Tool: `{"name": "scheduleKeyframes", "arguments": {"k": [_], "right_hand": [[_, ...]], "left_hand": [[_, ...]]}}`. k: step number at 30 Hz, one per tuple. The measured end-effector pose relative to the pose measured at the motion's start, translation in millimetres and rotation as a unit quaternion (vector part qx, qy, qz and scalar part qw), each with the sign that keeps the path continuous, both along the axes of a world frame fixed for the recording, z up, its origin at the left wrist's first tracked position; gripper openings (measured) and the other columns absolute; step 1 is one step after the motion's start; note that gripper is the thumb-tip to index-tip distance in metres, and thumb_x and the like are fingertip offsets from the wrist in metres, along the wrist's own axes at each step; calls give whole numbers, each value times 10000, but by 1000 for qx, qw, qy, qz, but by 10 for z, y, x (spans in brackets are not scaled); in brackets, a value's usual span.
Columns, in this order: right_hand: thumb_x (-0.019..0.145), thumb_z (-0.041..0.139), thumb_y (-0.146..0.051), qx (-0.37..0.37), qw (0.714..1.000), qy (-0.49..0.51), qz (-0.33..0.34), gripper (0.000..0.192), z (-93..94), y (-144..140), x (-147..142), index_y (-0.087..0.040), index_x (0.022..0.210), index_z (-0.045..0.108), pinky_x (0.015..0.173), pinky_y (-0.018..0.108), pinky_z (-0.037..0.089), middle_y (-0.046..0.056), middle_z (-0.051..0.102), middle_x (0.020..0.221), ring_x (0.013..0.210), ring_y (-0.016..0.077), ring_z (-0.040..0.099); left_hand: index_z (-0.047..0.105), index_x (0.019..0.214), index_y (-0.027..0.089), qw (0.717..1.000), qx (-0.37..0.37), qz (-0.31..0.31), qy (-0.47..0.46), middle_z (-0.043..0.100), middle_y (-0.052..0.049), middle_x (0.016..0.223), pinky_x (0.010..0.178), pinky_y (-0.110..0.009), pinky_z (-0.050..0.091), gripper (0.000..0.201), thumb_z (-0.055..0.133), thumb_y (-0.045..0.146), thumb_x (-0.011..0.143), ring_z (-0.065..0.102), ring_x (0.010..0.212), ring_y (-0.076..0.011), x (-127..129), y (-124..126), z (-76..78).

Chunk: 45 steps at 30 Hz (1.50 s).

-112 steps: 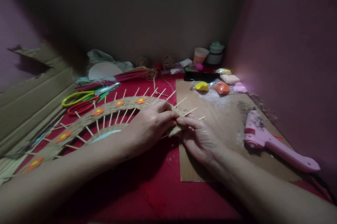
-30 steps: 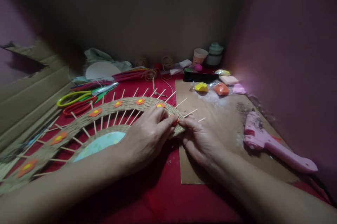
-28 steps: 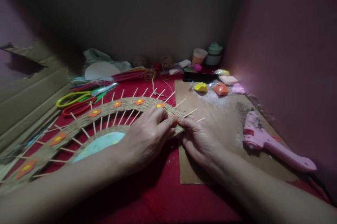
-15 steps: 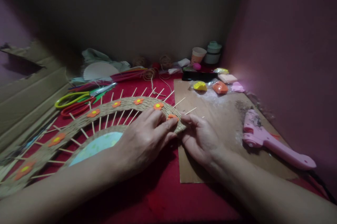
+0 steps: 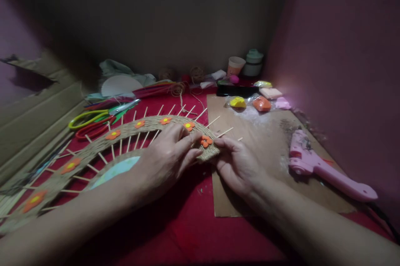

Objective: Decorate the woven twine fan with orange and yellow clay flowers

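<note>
A woven twine arch (image 5: 153, 122) with thin sticks jutting from it spreads from the left edge to the middle. Orange felt-like flowers with yellow centers dot its band. At its right end lies an orange flower (image 5: 206, 141) whose middle shows no yellow. My left hand (image 5: 167, 162) is closed over the band, with index finger and thumb at that flower's left side. Gripping the band's right end is my right hand (image 5: 237, 166), thumb on top and fingers partly hidden underneath. Under my left wrist, a pale blue-green panel (image 5: 117, 170) is partly covered.
A pink glue gun (image 5: 328, 176) rests on a brown board (image 5: 231, 203) at right. Packets of yellow clay (image 5: 238, 102) and orange clay (image 5: 261, 103) lie at its back. Scissors (image 5: 90, 122) sit at left. A paper cup (image 5: 235, 66) and twine balls (image 5: 196, 73) line the rear.
My left fingers have drawn back leftward off the end flower, so its petals now show. The woven arch has shifted slightly right. My right hand keeps its hold.
</note>
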State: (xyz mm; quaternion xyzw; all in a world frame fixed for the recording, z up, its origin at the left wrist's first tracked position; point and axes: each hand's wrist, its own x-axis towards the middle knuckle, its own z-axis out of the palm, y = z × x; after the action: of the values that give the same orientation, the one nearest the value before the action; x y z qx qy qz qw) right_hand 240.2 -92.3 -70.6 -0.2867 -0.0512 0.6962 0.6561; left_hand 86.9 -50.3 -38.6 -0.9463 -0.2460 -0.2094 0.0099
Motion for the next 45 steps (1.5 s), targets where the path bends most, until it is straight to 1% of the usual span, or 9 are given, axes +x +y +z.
{"name": "scheduleKeyframes", "arguments": {"k": [3, 11, 15, 18, 21, 30, 38, 42, 45], "right_hand": [[606, 555, -24, 7, 1000, -16, 8, 156, -7, -3, -3, -137, 678, 635, 658, 244, 434, 14, 610, 697, 676, 119, 524], [592, 578, -23, 12, 999, -30, 5, 109, -31, -7, 2, -122, 624, 608, 662, 276, 446, 30, 603, 679, 675, 132, 539], [598, 586, -33, 3, 999, -39, 7, 107, -30, -7, 7, -139, 595, 566, 658, 277, 438, 9, 562, 652, 654, 119, 501], [601, 590, -35, 6, 999, -39, 11, 136, -26, -9, 9, -150, 562, 528, 671, 283, 434, -7, 521, 610, 642, 116, 481], [600, 589, -34, 9, 999, -33, 11, 140, -24, -14, 7, -152, 566, 523, 673, 281, 432, -11, 513, 601, 634, 115, 479], [584, 567, -23, 16, 999, -25, 15, 122, -32, -2, 6, -143, 590, 544, 665, 276, 423, -6, 530, 607, 624, 115, 496], [597, 561, -23, -3, 1000, -28, 11, 131, -20, -8, 14, -148, 565, 545, 677, 288, 445, -9, 540, 592, 638, 124, 510], [603, 551, -25, 3, 1000, -29, 9, 137, -24, -5, 15, -149, 545, 541, 633, 261, 427, -7, 531, 572, 615, 116, 497], [607, 529, -25, -4, 1000, -27, 11, 140, -23, -6, 15, -147, 538, 541, 641, 271, 426, 0, 537, 571, 598, 113, 491]], "left_hand": [[594, 1114, 99, 1000, -7, -2, 11, 487, -80, 862, 657, -308, 426, 274, 435, 220, 926, 435, 747, -165, 0, -18, -28], [584, 1100, 89, 995, 80, -14, 58, 519, -107, 888, 704, -366, 445, 283, 459, 269, 921, 443, 804, -204, 3, -41, -60], [575, 1118, 96, 998, 52, -3, 27, 519, -104, 903, 693, -347, 445, 273, 442, 237, 925, 449, 797, -192, -22, -47, -48], [572, 1129, 83, 999, 29, -14, 1, 509, -92, 869, 666, -321, 433, 273, 433, 199, 925, 442, 763, -175, -39, -74, -31], [575, 1139, 83, 998, 47, -34, 16, 503, -83, 836, 647, -320, 422, 285, 450, 218, 922, 429, 743, -177, -30, -112, -21], [557, 1175, 91, 992, 109, -33, 54, 525, -91, 849, 643, -331, 421, 334, 455, 290, 926, 415, 757, -192, 9, -157, -42], [555, 1163, 58, 997, 61, -38, 0, 528, -102, 882, 689, -352, 440, 319, 496, 237, 905, 451, 781, -193, -17, -147, 7], [560, 1161, 50, 997, 60, -37, 27, 522, -113, 882, 688, -370, 450, 349, 480, 279, 911, 451, 796, -213, 40, -141, 9], [565, 1153, 34, 995, 81, -45, 37, 525, -121, 876, 696, -381, 455, 361, 469, 287, 915, 443, 793, -217, 76, -147, -13]]}}
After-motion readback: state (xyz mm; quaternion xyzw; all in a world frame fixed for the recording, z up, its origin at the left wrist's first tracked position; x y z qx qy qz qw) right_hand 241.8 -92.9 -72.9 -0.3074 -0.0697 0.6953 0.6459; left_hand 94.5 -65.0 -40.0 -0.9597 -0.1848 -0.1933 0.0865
